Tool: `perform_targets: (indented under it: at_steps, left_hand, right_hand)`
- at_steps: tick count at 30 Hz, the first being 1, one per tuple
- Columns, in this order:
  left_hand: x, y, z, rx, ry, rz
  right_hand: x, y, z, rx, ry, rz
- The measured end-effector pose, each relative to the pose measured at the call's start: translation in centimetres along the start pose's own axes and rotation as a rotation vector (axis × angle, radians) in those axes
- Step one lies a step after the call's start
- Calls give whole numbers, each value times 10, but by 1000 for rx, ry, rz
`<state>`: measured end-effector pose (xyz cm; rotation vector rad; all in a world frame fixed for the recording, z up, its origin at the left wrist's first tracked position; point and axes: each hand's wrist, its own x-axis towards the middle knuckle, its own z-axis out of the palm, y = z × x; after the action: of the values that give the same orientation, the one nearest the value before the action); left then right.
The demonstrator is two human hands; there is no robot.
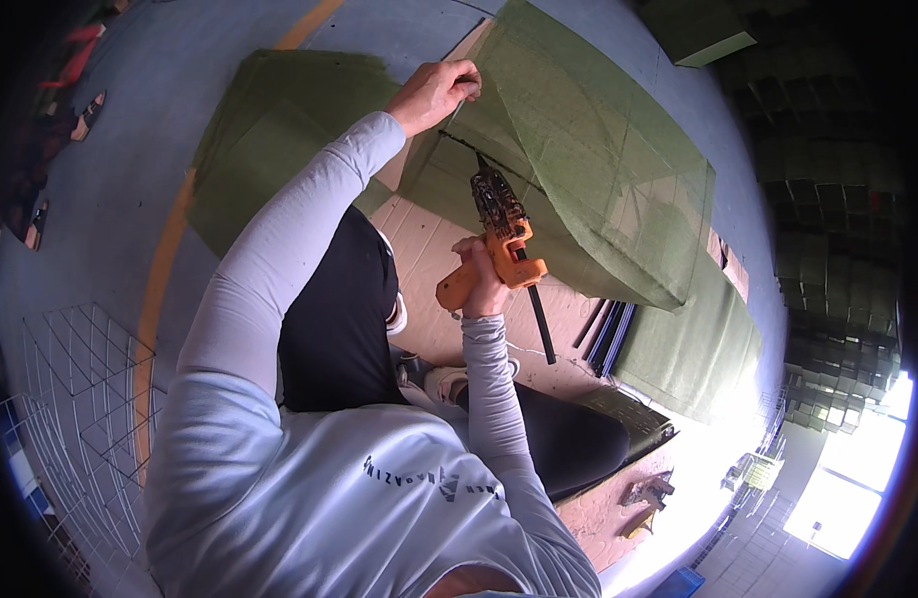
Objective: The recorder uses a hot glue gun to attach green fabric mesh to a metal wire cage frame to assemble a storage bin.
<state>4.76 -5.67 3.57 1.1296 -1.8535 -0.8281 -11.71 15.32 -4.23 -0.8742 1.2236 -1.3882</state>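
Mesh (618,140) spreads over the far part of the board (424,254), and from my remote seat I judge it light, springy and easily creased, best taken by an edge, as the left hand (434,97) seems to, pinched closed on a raised corner above the board's far end. The right hand (486,291) grips the gun (509,239) over the board's middle; I'd keep to its handle (456,288), since the dark nozzle (495,191) is probably hot.
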Motion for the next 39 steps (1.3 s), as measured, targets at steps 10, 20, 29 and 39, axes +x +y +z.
perform_targets:
  at_steps: [10, 20, 29, 39]
  left_hand:
    - [-1, 1, -1, 24, 7, -11]
    - [1, -2, -1, -10, -4, 4]
    - [1, 1, -1, -21, -2, 4]
    - [-1, 5, 1, 7, -1, -11]
  right_hand:
    - [-3, -1, 2, 86, 36, 12]
    - [-3, 5, -11, 94, 47, -23]
    - [-5, 5, -11, 163, 75, -38]
    - [1, 1, 0, 43, 12, -26]
